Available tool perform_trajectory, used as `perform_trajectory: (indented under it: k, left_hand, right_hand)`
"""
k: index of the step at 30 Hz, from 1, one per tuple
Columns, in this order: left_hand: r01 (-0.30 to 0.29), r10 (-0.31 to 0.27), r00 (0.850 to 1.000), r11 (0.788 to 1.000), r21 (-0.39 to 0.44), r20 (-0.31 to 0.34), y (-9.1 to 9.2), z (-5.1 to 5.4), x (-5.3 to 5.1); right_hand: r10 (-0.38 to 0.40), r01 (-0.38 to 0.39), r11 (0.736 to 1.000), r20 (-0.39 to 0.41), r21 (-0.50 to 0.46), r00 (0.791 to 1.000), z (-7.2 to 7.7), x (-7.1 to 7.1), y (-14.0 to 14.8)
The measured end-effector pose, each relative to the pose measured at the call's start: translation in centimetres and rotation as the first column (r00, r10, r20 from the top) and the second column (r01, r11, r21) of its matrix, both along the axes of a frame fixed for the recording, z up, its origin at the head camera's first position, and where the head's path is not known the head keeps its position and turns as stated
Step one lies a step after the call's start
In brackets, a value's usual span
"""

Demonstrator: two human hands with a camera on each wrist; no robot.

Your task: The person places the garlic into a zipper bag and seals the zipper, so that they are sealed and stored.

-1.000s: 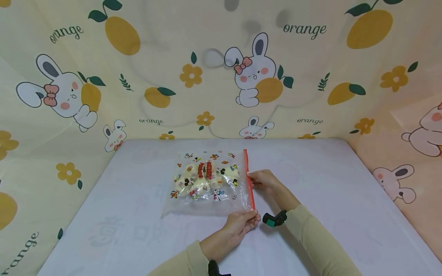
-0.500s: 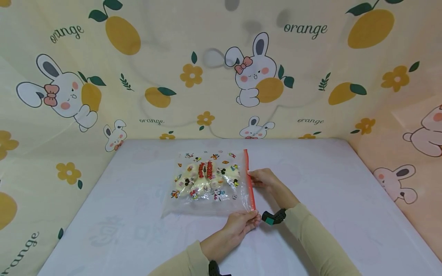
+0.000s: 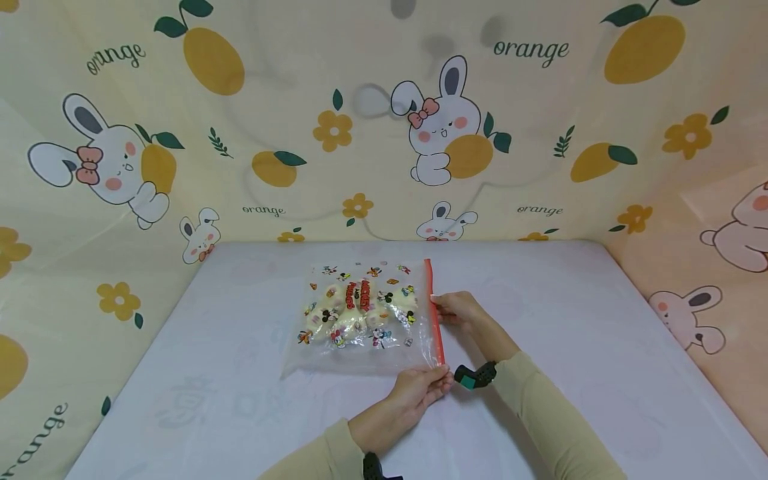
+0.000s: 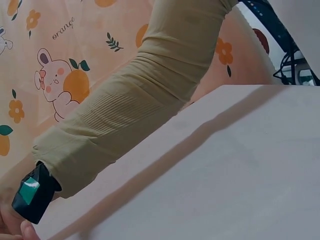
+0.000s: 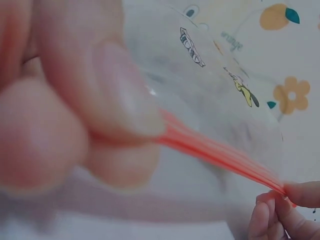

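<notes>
A clear zip-lock bag (image 3: 342,360) with cartoon mouse prints lies on the table, holding several pale rounded pieces (image 3: 348,325) whose kind I cannot tell. Along its right side runs a red zip strip (image 3: 436,337). My left hand (image 3: 414,393) pinches the near end of that strip between thumb and fingers. Farther up, my right hand (image 3: 468,317) pinches the strip near its middle. In the right wrist view the blurred left fingers (image 5: 117,95) loom close, the strip stretches taut, and the right hand (image 5: 282,217) grips it farther off. The left wrist view mostly shows the right sleeve (image 4: 120,115).
A white-covered table (image 3: 228,400) spreads around the bag. Behind and beside it hangs a cloth (image 3: 264,107) printed with rabbits and oranges. A black wrist device (image 3: 477,375) sits at the right cuff, close to the left fingertips.
My right hand has slid very slightly away from me along the red strip. The left hand keeps its place at the near end, and the bag lies nearly still.
</notes>
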State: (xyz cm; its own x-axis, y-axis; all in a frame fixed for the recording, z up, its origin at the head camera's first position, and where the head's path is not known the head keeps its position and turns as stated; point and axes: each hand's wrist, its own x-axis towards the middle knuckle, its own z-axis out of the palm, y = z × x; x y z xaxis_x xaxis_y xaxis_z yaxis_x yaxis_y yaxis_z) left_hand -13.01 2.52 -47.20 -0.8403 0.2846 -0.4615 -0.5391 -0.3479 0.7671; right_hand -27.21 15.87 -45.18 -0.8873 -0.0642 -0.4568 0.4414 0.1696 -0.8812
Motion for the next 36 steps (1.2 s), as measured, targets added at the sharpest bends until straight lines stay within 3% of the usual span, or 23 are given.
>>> perform_trajectory:
  k: [5,23,30,36]
  left_hand:
    - [-0.003,0.003,1.000,1.000,-0.016,-0.009,0.0,0.1,0.1]
    - [0.022,-0.019,0.997,0.999,-0.043,0.068,-0.3,0.7,0.3]
    - [-0.008,0.009,0.999,0.999,-0.046,0.031,0.1,0.6,0.3]
    - [-0.007,0.009,0.999,0.999,-0.042,0.038,0.1,0.8,0.3]
  right_hand:
    - [0.001,-0.002,0.999,0.038,0.033,0.999,0.3,-0.2,0.2]
    - [-0.024,0.022,0.999,0.072,0.031,0.997,0.5,-0.8,0.3]
    - [-0.027,0.025,0.999,0.077,0.020,0.997,0.4,-1.1,0.3]
    - [-0.026,0.024,0.999,0.076,0.033,0.997,0.8,-1.2,0.2]
